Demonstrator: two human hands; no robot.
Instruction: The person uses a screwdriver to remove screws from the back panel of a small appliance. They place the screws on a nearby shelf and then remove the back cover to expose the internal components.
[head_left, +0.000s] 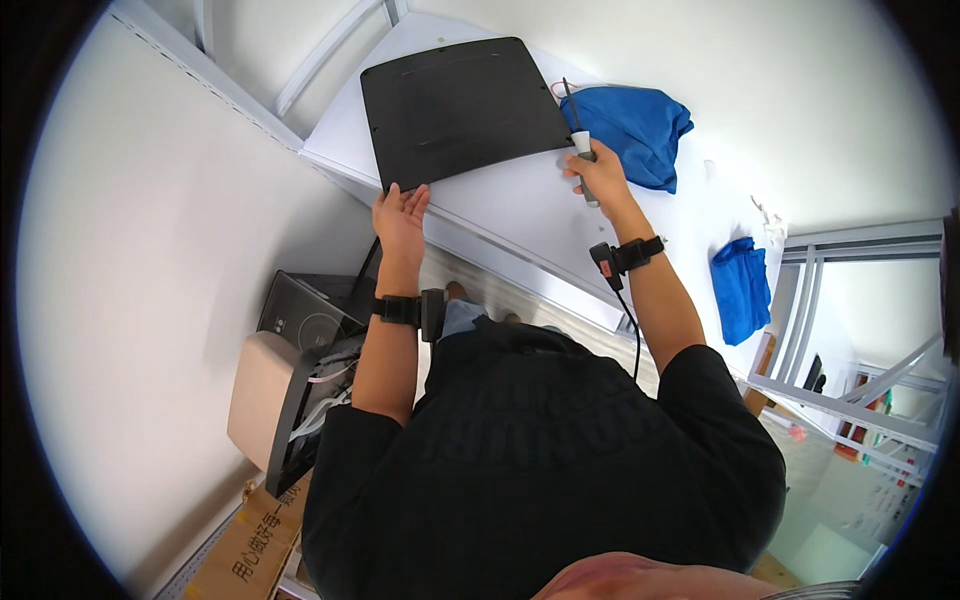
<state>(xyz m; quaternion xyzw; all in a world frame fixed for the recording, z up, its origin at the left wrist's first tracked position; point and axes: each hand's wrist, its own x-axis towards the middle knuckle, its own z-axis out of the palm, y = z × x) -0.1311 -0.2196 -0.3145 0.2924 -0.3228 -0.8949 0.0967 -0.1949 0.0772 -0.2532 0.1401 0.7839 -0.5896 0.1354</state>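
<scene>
A large black panel (460, 110) with rounded corners and small holes along its edges lies on the white table (500, 210). My left hand (402, 212) is at its near left corner, fingers stretched and apart, with the fingertips against the edge. In my right hand (598, 175) is a screwdriver (583, 150) with a white and grey handle, its long dark shaft pointing away from me. This hand is beside the panel's near right corner, and the fingers are wrapped round the handle. Just right of the shaft rests a blue drawstring bag (635, 130).
Another blue cloth bag (740, 290) lies toward the table's right end. White walls border the table's far side and the left. Below left stand a dark boxy device (310, 315), a beige case (262, 400) with cables and a cardboard box (245, 545). Both wrists wear black strapped devices with cords.
</scene>
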